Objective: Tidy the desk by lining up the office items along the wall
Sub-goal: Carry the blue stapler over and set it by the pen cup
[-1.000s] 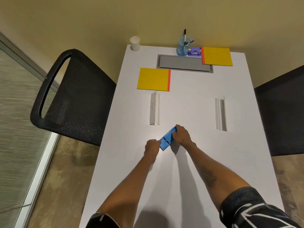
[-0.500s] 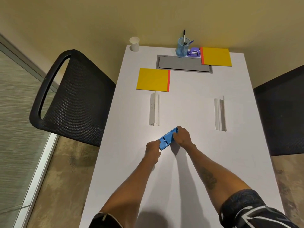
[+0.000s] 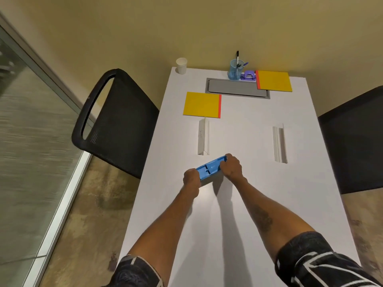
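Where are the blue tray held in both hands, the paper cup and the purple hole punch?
blue tray (image 3: 209, 169): head view, on its open top face between the hands.
paper cup (image 3: 181, 66): head view, on its side wall.
purple hole punch (image 3: 248, 75): head view, on its top.

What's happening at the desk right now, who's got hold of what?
A person grips a flat blue item at both ends, left hand and right hand, mid-desk. Along the wall already sit a pen cup, a purple hole punch and one yellow notepad. A second yellow notepad and two white boxes are still out on the white desk.
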`<state>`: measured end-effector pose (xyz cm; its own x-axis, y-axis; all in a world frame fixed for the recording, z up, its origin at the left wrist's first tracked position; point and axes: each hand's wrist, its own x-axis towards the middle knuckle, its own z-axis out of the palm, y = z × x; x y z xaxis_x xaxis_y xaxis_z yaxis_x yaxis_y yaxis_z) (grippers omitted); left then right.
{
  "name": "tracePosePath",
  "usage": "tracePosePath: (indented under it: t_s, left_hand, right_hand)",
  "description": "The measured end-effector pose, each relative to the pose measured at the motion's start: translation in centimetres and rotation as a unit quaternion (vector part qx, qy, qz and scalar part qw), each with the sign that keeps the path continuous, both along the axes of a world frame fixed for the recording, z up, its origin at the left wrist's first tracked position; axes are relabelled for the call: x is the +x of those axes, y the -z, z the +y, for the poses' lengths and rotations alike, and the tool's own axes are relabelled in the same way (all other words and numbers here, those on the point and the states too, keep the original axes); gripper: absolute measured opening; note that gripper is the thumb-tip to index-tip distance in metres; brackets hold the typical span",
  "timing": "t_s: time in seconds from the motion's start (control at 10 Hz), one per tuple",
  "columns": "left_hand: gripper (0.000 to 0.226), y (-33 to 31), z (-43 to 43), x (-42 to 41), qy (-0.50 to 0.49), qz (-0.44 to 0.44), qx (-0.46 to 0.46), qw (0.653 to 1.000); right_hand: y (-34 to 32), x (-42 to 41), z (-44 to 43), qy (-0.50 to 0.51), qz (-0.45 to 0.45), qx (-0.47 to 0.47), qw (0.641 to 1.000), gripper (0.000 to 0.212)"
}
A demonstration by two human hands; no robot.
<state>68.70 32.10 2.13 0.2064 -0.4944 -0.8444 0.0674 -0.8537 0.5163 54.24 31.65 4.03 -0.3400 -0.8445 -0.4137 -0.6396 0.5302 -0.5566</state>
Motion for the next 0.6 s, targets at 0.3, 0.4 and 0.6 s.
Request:
tracePosePath:
  t_s: [0.3,0.4,0.6]
  left_hand:
    - [0.030,-6.0,3.7,7.7,0.091,-0.064,-0.043,0.993]
    - [0.031,-7.8,5.5,11.4,0.090,-0.056,-0.062,0.992]
    - [0.038,-9.7,8.9,19.8,0.039,-0.017,-0.077,0.996]
  right_hand:
    - [-4.8,7.3,4.9,0.021,0.001,-0.026,0.999,0.029]
    - [-6.4,10.9,7.0,0.024,0.004,-0.037,0.999,0.029]
    - [-9.6,19.5,11.2,0.024,0.001,-0.052,0.998,0.029]
